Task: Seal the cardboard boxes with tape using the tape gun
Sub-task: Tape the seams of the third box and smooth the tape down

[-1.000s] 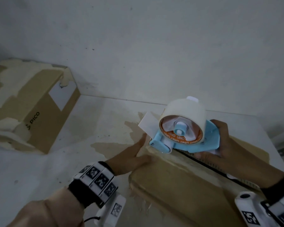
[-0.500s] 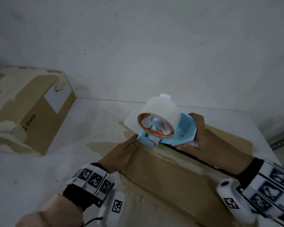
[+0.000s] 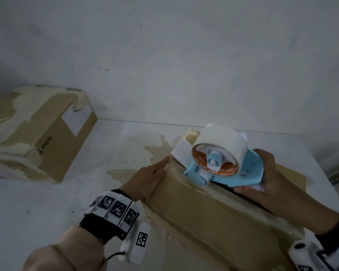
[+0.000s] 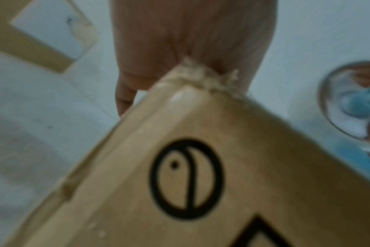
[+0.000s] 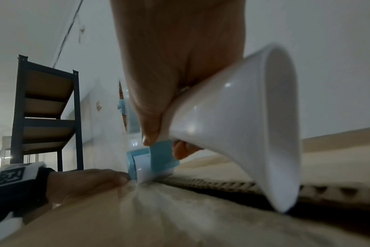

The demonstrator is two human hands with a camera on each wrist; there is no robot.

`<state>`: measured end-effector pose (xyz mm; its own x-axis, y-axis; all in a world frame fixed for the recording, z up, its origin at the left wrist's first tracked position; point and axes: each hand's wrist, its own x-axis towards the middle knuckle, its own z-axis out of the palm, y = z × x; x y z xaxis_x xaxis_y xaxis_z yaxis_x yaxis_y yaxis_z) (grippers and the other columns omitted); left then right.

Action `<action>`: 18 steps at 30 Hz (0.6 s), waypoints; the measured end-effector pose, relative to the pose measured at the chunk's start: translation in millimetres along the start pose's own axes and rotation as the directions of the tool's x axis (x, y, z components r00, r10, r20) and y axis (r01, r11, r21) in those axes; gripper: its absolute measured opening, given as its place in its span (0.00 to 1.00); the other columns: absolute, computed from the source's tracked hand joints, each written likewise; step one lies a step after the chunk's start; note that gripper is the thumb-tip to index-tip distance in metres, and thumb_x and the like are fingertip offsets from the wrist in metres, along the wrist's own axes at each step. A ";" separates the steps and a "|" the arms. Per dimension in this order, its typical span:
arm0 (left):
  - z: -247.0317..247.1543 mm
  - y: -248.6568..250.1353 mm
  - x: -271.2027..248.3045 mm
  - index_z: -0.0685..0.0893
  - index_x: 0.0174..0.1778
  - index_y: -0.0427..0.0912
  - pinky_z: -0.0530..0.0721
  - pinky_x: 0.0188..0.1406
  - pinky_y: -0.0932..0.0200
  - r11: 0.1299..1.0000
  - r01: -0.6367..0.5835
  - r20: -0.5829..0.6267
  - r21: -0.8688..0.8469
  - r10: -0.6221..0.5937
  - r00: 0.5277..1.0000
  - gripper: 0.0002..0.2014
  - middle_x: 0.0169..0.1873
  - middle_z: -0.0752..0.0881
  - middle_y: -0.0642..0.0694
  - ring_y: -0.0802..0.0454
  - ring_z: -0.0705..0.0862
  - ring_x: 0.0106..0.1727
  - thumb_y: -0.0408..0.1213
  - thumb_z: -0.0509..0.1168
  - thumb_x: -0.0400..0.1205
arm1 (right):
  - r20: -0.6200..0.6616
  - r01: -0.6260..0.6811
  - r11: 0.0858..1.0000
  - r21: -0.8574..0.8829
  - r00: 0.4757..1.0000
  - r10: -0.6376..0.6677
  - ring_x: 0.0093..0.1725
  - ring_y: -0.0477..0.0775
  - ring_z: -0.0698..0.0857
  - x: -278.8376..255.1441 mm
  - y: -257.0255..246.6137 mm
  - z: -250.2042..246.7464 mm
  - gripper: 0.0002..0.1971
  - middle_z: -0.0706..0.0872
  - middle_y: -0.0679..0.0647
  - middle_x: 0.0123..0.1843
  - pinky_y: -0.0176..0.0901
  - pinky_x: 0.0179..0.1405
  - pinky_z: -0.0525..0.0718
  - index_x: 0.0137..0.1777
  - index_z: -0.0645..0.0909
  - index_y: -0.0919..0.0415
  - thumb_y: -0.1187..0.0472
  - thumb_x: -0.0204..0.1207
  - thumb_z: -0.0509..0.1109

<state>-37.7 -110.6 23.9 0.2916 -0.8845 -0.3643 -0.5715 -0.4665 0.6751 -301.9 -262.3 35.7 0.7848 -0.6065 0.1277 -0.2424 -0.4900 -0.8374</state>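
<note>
A brown cardboard box (image 3: pixel 213 218) lies on the white table at the lower right, a dark seam gap running along its top. A blue tape gun (image 3: pixel 217 163) with a white tape roll sits on that seam near the far end. My right hand (image 3: pixel 262 180) grips its white handle (image 5: pixel 243 125), and the gun's blue front (image 5: pixel 158 160) touches the box top. My left hand (image 3: pixel 151 177) rests with straight fingers against the box's far left edge, just left of the gun. In the left wrist view the palm (image 4: pixel 190 41) covers the box corner (image 4: pixel 201 167).
A second cardboard box (image 3: pixel 37 137), patched with pale tape, stands at the left against the wall. Brownish tape residue (image 3: pixel 137 163) marks the table (image 3: pixel 47 202) between the boxes. A dark metal shelf rack (image 5: pixel 47 108) stands beyond the table.
The tape gun has shifted slightly along the seam away from my left fingertips. My left hand stays on the box's end, and my right hand keeps its grip.
</note>
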 end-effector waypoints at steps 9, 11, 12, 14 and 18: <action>12.0 10.8 -0.1 0.41 0.80 0.56 0.66 0.73 0.55 0.854 -0.204 0.034 0.479 0.214 0.976 0.40 0.82 0.45 0.55 0.54 0.51 0.83 0.57 0.23 0.68 | 0.004 0.034 0.999 -0.026 0.999 -0.034 0.53 0.44 0.84 8.9 -24.8 4.7 0.36 0.80 0.41 0.56 0.51 0.49 0.87 0.67 0.63 0.61 0.44 0.66 0.74; 11.2 8.0 1.5 0.41 0.80 0.56 0.65 0.74 0.54 0.848 -0.185 0.028 0.497 0.197 0.980 0.42 0.82 0.45 0.56 0.54 0.50 0.83 0.58 0.21 0.65 | 0.021 0.025 0.998 -0.056 1.000 -0.024 0.54 0.35 0.81 11.6 -34.2 6.5 0.34 0.76 0.25 0.54 0.35 0.50 0.84 0.66 0.59 0.49 0.42 0.67 0.72; 8.8 6.9 3.3 0.41 0.80 0.56 0.65 0.75 0.54 0.856 -0.169 0.018 0.488 0.184 0.983 0.41 0.82 0.45 0.56 0.54 0.51 0.83 0.58 0.22 0.66 | 0.031 0.011 0.998 -0.058 0.999 -0.009 0.55 0.32 0.80 14.0 -38.7 7.3 0.32 0.74 0.21 0.53 0.30 0.49 0.82 0.65 0.57 0.44 0.42 0.68 0.73; 1.7 4.7 8.7 0.42 0.80 0.57 0.66 0.74 0.54 0.870 -0.149 -0.011 0.470 0.174 0.985 0.39 0.82 0.46 0.57 0.54 0.55 0.82 0.57 0.25 0.69 | 0.038 -0.013 0.999 -0.048 0.999 0.015 0.55 0.30 0.81 22.0 -43.7 8.6 0.31 0.77 0.24 0.55 0.31 0.50 0.82 0.64 0.56 0.39 0.48 0.68 0.74; -17.4 6.7 23.2 0.48 0.81 0.55 0.66 0.74 0.56 0.933 -0.121 -0.045 0.339 0.145 0.988 0.25 0.82 0.52 0.55 0.50 0.66 0.78 0.46 0.37 0.85 | 0.052 -0.003 0.993 -0.122 0.999 0.010 0.54 0.31 0.81 42.5 -51.2 15.0 0.33 0.77 0.34 0.54 0.42 0.55 0.84 0.61 0.53 0.35 0.59 0.72 0.74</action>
<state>-21.5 -134.5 31.2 0.2400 -0.9424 -0.2330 -0.8287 -0.3239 0.4565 -247.7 -253.6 76.1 0.8109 -0.5780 0.0918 -0.3127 -0.5605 -0.7668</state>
